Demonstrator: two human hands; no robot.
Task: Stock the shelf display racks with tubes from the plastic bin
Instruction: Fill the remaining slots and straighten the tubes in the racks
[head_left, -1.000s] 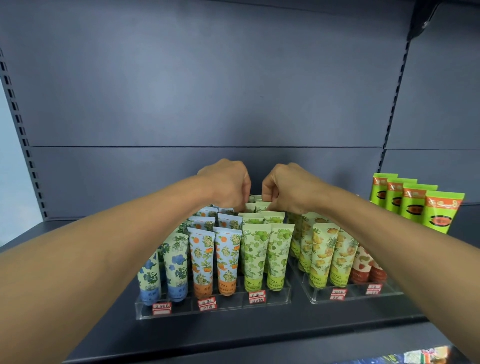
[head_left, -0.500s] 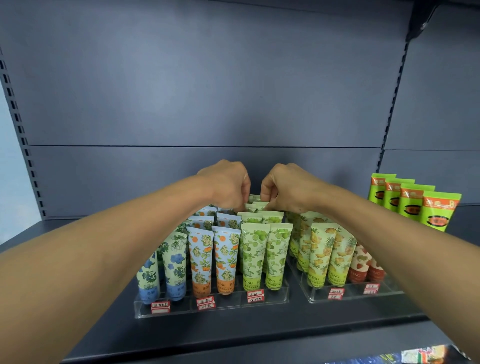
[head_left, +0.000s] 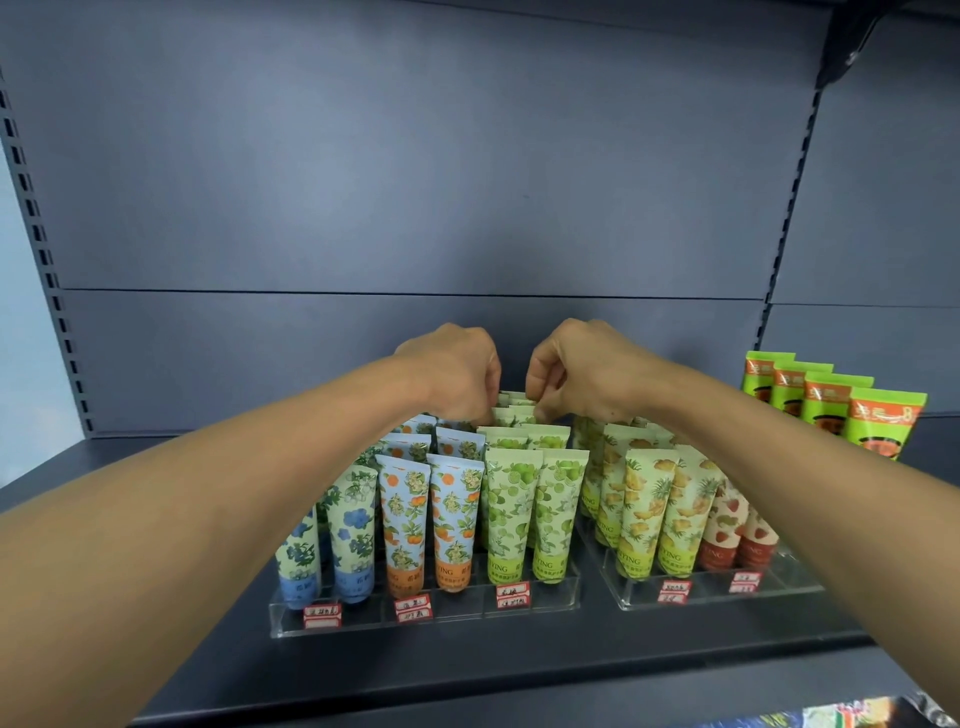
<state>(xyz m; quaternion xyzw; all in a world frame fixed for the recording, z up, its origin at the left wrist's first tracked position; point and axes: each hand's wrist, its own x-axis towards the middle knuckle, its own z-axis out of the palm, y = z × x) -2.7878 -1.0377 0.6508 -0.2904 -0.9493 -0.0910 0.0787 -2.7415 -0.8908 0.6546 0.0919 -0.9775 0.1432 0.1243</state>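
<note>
- A dark grey shelf (head_left: 156, 670) is running across the bottom of the view, with its front lip nearest the camera.
- Two bare forearms are reaching in from the lower corners and converging over the middle of the shelf.
- A clear acrylic rack (head_left: 426, 621) is sitting near the shelf's front edge, with red price tags (head_left: 413, 608) clipped along its front wall.
- Blue floral tubes (head_left: 353, 530) are standing cap-down in its left lanes, orange blossom tubes (head_left: 402, 525) in the middle lanes, and green lime tubes (head_left: 511, 514) in its right lanes.
- A second clear rack (head_left: 691, 597) is sitting just beside the first, on its right, holding yellow pineapple tubes (head_left: 641, 514) and red strawberry tubes (head_left: 724, 525).
- The right forearm is crossing in front of the second rack and hiding part of the strawberry lane.
- Further back, the left hand (head_left: 457, 374) is curling knuckles-up, its fingertips pinching down on the tops of the rear lime tubes (head_left: 506, 408); the exact tube it is holding cannot be told.
- The right hand (head_left: 582, 369) is curling the same way just beside it, thumb and fingers nipping the crimped tops of those same rear tubes.
- Both hands are staying close but apart, with a narrow gap between them.
- Well to the right, bright green tubes (head_left: 826, 397) with orange bands are standing in a stepped row.
- A grey back panel (head_left: 415, 171) is rising behind everything.
</note>
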